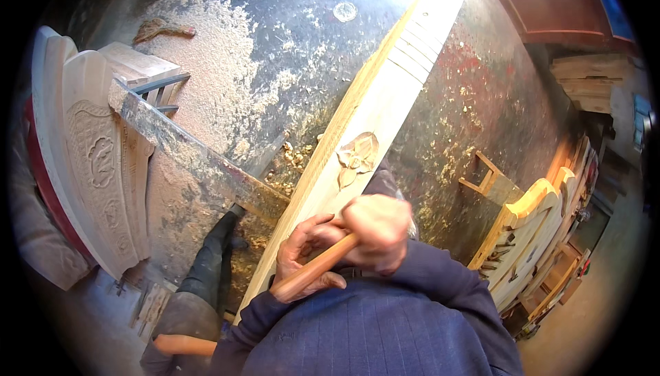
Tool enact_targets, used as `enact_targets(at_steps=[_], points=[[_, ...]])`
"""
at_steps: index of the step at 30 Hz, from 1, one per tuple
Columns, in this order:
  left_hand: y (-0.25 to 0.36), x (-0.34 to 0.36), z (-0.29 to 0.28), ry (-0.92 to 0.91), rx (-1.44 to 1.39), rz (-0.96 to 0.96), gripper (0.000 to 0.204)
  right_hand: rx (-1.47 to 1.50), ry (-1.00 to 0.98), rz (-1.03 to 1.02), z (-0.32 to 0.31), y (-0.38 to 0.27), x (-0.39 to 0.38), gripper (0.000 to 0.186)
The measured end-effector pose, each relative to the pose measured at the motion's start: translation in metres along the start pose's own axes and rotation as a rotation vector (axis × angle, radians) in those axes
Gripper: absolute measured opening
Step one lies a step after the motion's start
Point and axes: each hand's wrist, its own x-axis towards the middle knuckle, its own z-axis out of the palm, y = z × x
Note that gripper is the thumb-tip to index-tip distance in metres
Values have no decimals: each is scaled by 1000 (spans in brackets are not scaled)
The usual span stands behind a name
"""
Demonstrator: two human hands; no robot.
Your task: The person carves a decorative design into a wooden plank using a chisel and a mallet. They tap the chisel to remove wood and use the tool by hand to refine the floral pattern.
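Observation:
A long pale wooden beam (313,194) runs diagonally in front of me, with a flower-and-leaf relief (357,159) carved in its top face. My right hand (378,230), blurred by motion, is closed round a smooth brown wooden handle (316,268). The handle slants down left across my left hand (299,252). My left fingers curl beside the beam close to the right hand, with the thumb apart below; whatever they grip is hidden. Another rounded brown wooden piece (184,344) shows beside my lap at the lower left.
A carved curved panel (100,152) stands at the left, near a worn plank (199,155). Sawdust (216,53) and shavings cover the dark floor. At the right are a small wooden frame (491,180) and a yellow-edged board (529,231) with several tools.

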Motion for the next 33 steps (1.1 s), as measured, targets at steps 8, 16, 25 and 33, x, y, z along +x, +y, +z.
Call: enact_targets(at_steps=[8, 16, 25, 33], points=[[21, 63, 34, 207, 1108, 493, 68, 803, 408, 418, -68, 9, 39, 58], [-9, 61, 29, 88, 937, 715, 32, 839, 459, 283, -49, -3, 65, 49], [-2, 68, 35, 269, 1032, 667, 30, 970, 555, 658, -28, -5, 84, 65], [-1, 76, 38, 252, 1263, 553, 33, 953, 705, 519, -18, -1, 92, 57]])
